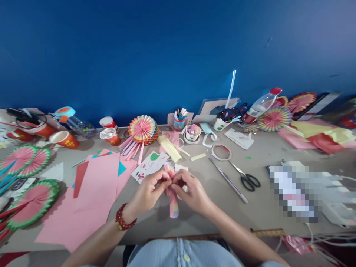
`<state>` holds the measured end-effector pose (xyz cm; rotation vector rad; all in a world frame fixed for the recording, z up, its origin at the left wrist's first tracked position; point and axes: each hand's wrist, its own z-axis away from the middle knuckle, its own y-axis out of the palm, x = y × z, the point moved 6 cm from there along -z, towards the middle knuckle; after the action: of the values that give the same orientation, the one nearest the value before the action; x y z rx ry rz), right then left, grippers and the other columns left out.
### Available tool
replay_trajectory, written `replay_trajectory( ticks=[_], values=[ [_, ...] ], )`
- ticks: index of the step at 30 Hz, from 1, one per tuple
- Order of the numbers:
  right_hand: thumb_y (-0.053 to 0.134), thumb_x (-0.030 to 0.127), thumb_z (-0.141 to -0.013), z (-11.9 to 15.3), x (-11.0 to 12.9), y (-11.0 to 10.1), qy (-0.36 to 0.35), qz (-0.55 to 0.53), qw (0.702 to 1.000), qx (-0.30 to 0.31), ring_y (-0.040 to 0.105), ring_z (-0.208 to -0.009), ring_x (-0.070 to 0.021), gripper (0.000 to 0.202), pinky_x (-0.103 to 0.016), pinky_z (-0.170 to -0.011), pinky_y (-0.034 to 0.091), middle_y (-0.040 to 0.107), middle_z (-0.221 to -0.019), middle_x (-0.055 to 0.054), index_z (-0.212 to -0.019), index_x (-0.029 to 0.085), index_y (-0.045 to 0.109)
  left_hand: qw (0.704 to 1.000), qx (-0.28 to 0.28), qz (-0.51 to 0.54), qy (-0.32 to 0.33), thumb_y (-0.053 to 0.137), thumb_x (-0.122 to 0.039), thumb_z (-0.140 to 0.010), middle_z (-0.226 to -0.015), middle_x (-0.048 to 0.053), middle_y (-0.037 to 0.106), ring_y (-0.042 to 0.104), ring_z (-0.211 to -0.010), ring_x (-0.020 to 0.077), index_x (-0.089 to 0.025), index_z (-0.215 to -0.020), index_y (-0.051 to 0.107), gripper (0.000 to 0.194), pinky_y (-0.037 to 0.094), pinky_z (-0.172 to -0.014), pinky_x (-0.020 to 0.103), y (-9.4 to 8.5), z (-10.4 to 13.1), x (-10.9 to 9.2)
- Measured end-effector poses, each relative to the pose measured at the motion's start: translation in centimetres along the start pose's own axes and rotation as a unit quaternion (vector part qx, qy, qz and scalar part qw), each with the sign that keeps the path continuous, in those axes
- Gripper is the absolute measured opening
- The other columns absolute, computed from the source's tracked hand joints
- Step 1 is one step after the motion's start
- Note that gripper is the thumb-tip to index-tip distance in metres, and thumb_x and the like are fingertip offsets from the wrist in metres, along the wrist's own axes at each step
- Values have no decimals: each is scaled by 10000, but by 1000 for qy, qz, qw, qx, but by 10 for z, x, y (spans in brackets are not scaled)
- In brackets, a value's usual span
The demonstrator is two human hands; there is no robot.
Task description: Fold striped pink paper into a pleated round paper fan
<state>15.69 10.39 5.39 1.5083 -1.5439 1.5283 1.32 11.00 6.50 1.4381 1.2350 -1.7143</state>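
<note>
A narrow strip of folded pink, yellow and purple paper stands out above and below my fingers, pinched at its middle. My left hand, with a red bead bracelet at the wrist, grips it from the left side. From the right, my right hand holds the same strip, its thumb and fingertips pressed together close to the left fingertips. What lies between the fingertips is hidden. Just behind the hands lies a white card with red and green drawings.
Pink paper sheets lie at the left, near finished paper fans. To the right are a cutter knife, scissors and a tape roll. Cups, another fan and a bottle stand along the blue wall.
</note>
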Motion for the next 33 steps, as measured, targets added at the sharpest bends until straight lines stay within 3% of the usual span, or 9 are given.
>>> replay_trajectory(
  ticks=[8,13,17,21,25,29,33],
  values=[
    [566,211,-898,-2,-3,-2,41,-3,999,15,522,-683,-136,81,-261,-654,418,606,-774,-7,-817,207,556,999,-7,-38,28,482,-265,-977,-741,-11,619,610,-654,107,-195,-846,536,158,503,-670,224,2,0,-1],
    [522,288,-955,-2,-1,-3,25,-54,998,17,522,-709,-141,148,-267,-667,428,587,-804,-20,-832,206,524,999,-26,37,0,514,-321,-962,-749,-5,626,620,-636,115,-188,-857,543,172,512,-630,236,1,-1,3],
    [532,354,-961,0,-9,0,52,-94,994,6,512,-688,-139,203,-260,-639,419,565,-784,-15,-820,208,523,995,-51,83,-22,534,-312,-954,-676,-20,608,617,-617,115,-182,-877,552,152,519,-631,239,1,0,7],
    [548,422,-949,2,-17,2,90,-142,986,-8,495,-664,-133,261,-251,-607,405,548,-768,-8,-803,209,510,994,-63,92,-2,604,-256,-901,-867,16,642,639,-738,126,-185,-994,546,131,548,-686,250,4,2,8],
    [564,484,-929,3,-18,3,113,-175,978,-8,456,-630,-121,314,-242,-578,389,518,-739,5,-798,203,512,993,-104,-16,50,550,-166,-903,-934,27,642,639,-802,132,-199,-1068,530,170,540,-766,266,2,5,2],
    [582,503,-914,3,-16,4,127,-219,967,-11,444,-613,-115,325,-242,-577,395,491,-709,19,-818,200,514,966,-134,-166,148,497,-93,-918,-982,37,645,635,-911,151,-217,-1042,547,182,508,-858,287,2,11,-12],
    [605,511,-897,3,-16,5,138,-249,959,-12,435,-600,-113,329,-244,-580,407,469,-675,32,-825,204,512,948,-131,-215,198,483,-65,-926,-1013,50,633,619,-989,166,-222,-1074,530,221,495,-913,307,4,14,-18]
  ],
)
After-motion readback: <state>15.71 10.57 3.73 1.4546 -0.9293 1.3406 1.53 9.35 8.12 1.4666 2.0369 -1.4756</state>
